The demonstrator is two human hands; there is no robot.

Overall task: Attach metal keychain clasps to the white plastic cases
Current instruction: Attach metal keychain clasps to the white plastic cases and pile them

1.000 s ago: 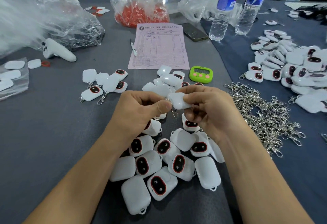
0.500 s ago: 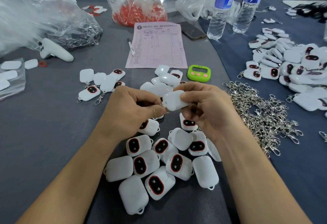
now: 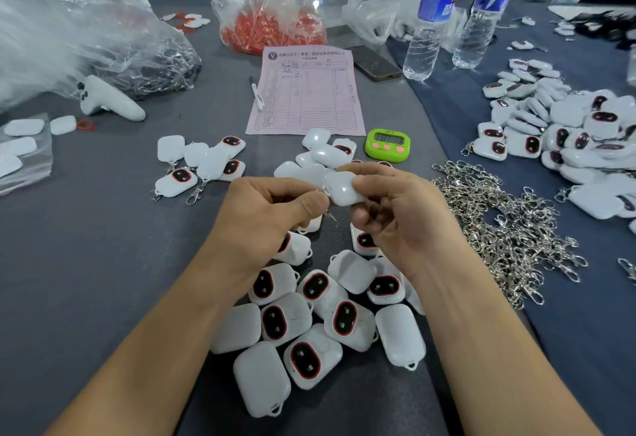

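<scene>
Single head-worn wide-angle view, facing forward and steeply down over the desk [image 3: 86, 281]. Close range: forearms [image 3: 155, 349] enter from 5 and 7 o'clock; left hand [image 3: 265, 215] and right hand [image 3: 406, 222] meet at frame centre. Water bottles [image 3: 430, 22] stand far off at 1 o'clock.

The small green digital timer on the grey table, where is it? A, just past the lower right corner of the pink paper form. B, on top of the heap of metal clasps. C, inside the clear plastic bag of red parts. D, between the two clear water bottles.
A: the small green digital timer lies just right of the lower right corner of the pink paper form.
</scene>
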